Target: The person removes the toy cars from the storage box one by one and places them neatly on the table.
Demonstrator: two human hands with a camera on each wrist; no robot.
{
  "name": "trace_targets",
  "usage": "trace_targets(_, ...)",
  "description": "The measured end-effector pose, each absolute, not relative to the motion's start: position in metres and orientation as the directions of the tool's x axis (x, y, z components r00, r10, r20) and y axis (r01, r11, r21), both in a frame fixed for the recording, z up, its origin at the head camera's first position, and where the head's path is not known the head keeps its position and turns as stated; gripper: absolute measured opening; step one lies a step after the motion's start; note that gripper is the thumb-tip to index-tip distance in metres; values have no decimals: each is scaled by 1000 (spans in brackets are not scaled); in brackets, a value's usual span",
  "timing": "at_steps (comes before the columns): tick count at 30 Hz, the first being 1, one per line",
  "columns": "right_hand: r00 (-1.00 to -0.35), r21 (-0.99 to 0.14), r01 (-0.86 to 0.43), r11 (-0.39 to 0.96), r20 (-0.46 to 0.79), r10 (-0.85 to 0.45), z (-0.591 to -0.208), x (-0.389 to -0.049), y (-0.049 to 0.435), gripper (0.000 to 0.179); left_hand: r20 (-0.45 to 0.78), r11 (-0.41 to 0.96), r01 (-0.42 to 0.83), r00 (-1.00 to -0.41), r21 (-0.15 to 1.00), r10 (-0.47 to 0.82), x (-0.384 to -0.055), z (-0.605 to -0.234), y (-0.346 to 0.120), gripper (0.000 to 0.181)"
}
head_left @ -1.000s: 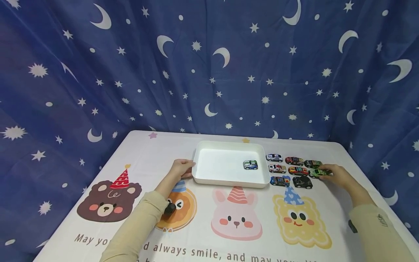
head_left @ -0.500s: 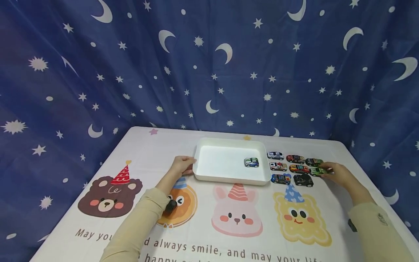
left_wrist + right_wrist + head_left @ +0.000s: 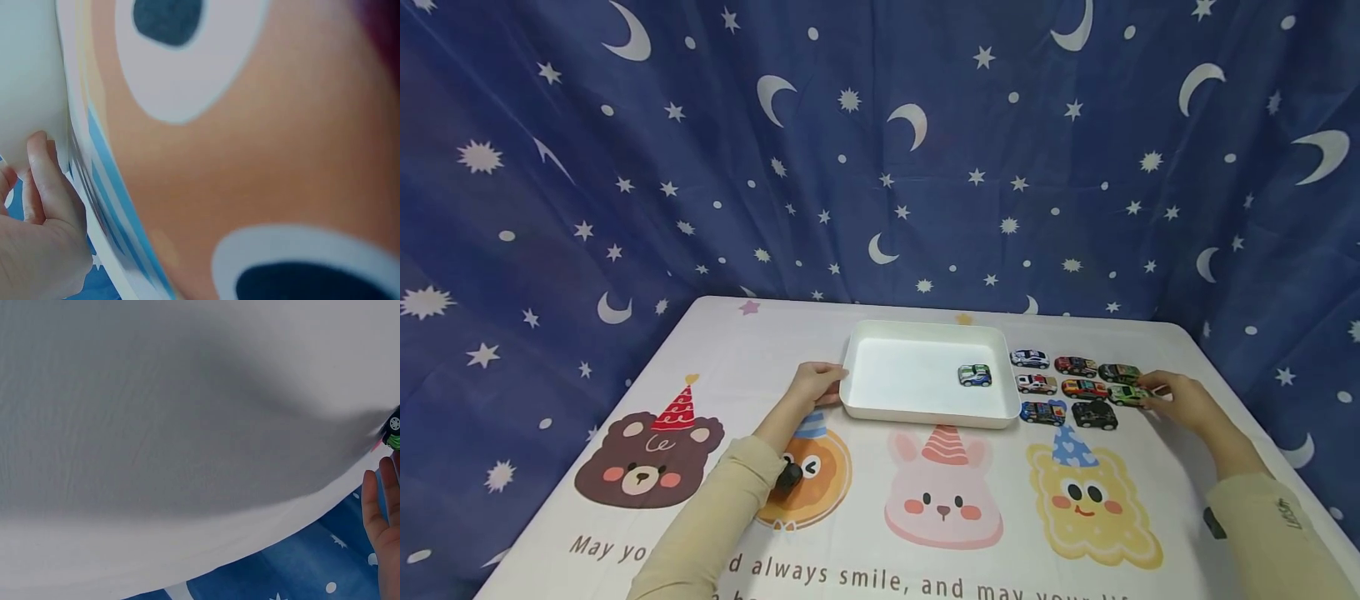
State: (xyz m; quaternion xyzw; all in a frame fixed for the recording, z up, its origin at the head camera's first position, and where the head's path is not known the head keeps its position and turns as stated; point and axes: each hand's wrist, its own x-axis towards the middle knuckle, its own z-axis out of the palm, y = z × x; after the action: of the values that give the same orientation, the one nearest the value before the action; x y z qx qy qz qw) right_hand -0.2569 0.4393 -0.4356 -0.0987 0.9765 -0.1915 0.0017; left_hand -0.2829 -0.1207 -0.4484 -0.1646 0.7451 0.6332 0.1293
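Note:
In the head view, a white rectangular tray (image 3: 925, 415) lies on the table with one green, white and blue toy car (image 3: 974, 376) inside, toward its right end. My left hand (image 3: 815, 385) holds the tray's left edge; the left wrist view shows the thumb (image 3: 47, 169) against the wall. Right of the tray, several toy cars stand in short rows. At the far right of them my right hand (image 3: 1183, 402) has its fingertips at the rear end of a bright green toy car (image 3: 1126, 396). Its fingers look fairly straight in the right wrist view, beside the car's wheel (image 3: 394, 424).
Close to the green car are a dark green car (image 3: 1118, 373), an orange-red car (image 3: 1083, 389) and a black car (image 3: 1094, 414). A blue car (image 3: 1042, 412) stands by the tray's right side. The white tablecloth (image 3: 865, 500) has cartoon prints; a starry blue curtain (image 3: 880, 167) hangs behind.
My right hand has drawn back slightly to the right, baring more of the green car. The left hand stays at the tray's edge. The head view shifts a little.

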Motion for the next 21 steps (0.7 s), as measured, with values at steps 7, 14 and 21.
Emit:
trace_targets(7,-982,-391,-182,902,35,-183,-436,-256,438,31,-406,147,-414,-910,898,-86,-282,-448,-121,35)
trace_targets(14,-981,-365,-193,911,89,-172,-431,-254,432,28,-407,150,-417,-909,896,-94,-282,-446,-120,35)
trace_targets(21,-984,-357,-175,918,99,-149,-425,-253,423,29,-406,154,-416,-909,896,-92,-282,-443,-118,37)
